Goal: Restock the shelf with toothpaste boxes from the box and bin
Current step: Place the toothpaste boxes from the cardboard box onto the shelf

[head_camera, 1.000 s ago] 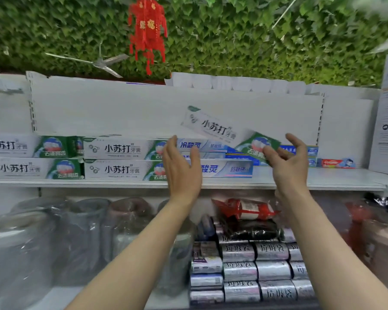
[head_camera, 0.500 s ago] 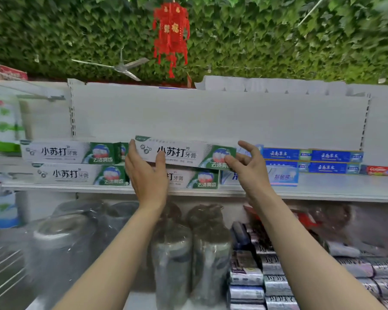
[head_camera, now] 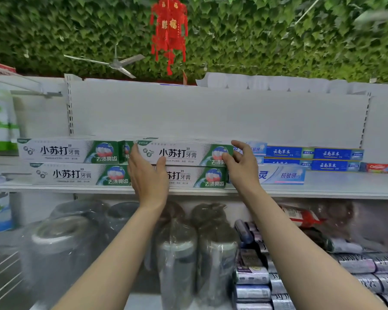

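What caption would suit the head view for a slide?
Both hands, left hand and right hand, set a green-and-white toothpaste box on the stack on the white shelf.

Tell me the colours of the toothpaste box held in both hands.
White with a green right end, seen in the head view: toothpaste box.
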Available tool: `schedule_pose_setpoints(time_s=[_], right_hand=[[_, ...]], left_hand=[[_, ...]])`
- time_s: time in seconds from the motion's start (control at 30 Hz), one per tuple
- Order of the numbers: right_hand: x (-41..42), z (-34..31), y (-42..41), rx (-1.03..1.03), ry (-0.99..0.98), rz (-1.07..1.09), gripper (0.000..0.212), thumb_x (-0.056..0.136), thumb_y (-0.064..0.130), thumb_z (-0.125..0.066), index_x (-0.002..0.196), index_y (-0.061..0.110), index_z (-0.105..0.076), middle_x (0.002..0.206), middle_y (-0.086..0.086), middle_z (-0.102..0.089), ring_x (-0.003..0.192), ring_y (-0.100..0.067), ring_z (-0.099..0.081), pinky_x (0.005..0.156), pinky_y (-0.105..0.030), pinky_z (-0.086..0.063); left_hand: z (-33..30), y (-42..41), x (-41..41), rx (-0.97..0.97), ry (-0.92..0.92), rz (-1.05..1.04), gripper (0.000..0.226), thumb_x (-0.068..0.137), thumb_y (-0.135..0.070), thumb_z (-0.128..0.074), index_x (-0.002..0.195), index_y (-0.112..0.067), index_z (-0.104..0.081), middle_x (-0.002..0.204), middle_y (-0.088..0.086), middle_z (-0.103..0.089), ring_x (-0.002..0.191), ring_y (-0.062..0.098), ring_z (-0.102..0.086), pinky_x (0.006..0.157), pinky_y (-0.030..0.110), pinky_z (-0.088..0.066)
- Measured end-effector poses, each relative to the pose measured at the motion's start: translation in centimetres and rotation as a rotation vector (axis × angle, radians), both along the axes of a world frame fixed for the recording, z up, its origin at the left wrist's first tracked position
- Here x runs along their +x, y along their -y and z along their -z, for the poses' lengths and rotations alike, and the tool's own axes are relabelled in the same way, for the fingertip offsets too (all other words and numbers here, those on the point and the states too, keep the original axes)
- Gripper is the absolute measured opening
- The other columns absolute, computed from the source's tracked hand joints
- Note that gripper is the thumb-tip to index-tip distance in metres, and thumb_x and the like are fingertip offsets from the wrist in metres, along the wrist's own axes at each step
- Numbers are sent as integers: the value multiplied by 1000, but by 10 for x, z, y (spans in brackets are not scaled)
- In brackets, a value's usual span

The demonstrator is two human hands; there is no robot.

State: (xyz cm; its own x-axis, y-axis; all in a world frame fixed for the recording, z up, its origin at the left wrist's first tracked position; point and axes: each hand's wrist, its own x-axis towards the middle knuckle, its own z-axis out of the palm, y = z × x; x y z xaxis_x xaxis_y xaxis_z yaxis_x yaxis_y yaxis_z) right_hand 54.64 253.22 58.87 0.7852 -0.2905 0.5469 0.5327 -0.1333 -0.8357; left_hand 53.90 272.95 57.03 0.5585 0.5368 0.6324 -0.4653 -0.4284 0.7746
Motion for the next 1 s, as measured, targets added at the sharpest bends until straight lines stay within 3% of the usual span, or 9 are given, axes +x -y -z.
schedule_pose_setpoints(time_s=[0.17, 0.4, 0.53, 0.67, 0.77, 0.8, 0.9, 1.0], right_hand=[[9, 1, -4, 8, -24, 13, 31, 99, 17, -61, 123, 32, -48, 128, -3, -68, 101, -15, -71, 80, -36, -62], [14, 3, -9, -46, -32, 90, 39, 101, 20, -59, 137, 27, -46, 132, -2, -66, 101, -15, -70, 78, -30, -60], [12, 4, -13, -79, -22, 153, 43, 103, 24, -56, 143, 23, -42, 130, 1, -65, 101, -12, -67, 69, -15, -52], [8, 8, -16, -69, -39, 174, 48, 102, 30, -57, 146, 24, -40, 139, -5, -61, 117, -16, -63, 93, -29, -54], [5, 11, -18, -40, -44, 165, 48, 102, 32, -58, 146, 23, -40, 139, -3, -61, 106, -12, -68, 76, -17, -56], [3, 12, -19, -31, -44, 166, 50, 101, 34, -58, 146, 23, -40, 141, -3, -60, 109, -14, -68, 78, -20, -57], [-5, 17, -21, 4, -34, 175, 55, 99, 39, -60, 147, 21, -39, 146, -3, -55, 122, -17, -61, 100, -37, -53], [-16, 19, -19, 27, -12, 178, 55, 101, 38, -57, 149, 19, -38, 150, -2, -50, 132, -16, -52, 104, -27, -42]], left_hand=[[-2, 0, 4, 63, -40, -59, 77, 94, -29, -66, 155, -7, -23, 160, 12, -29, 149, 31, -22, 121, 44, -19], [-3, -2, 7, 107, -92, -107, 78, 94, -33, -66, 154, -7, -24, 159, 13, -31, 147, 32, -23, 119, 44, -20], [-5, -5, 6, 115, -100, -87, 79, 94, -33, -67, 154, -7, -24, 159, 14, -31, 147, 33, -23, 119, 44, -21], [0, -9, 3, 124, -89, -51, 83, 93, -33, -67, 156, -7, -20, 161, 14, -26, 149, 32, -19, 121, 42, -17], [7, -11, 0, 136, -79, -4, 93, 94, -36, -66, 159, -6, -7, 166, 13, -13, 153, 30, -10, 123, 38, -6], [9, -10, -1, 138, -71, 8, 96, 95, -38, -65, 159, -6, -2, 167, 12, -8, 154, 29, -7, 123, 36, -3], [13, -8, -3, 160, -37, 18, 99, 95, -44, -62, 159, -8, 4, 168, 9, 1, 155, 24, 0, 121, 31, 4], [13, -2, -12, 167, 14, 18, 98, 94, -45, -62, 160, -11, 2, 168, 7, 4, 154, 22, 3, 117, 27, 7]])
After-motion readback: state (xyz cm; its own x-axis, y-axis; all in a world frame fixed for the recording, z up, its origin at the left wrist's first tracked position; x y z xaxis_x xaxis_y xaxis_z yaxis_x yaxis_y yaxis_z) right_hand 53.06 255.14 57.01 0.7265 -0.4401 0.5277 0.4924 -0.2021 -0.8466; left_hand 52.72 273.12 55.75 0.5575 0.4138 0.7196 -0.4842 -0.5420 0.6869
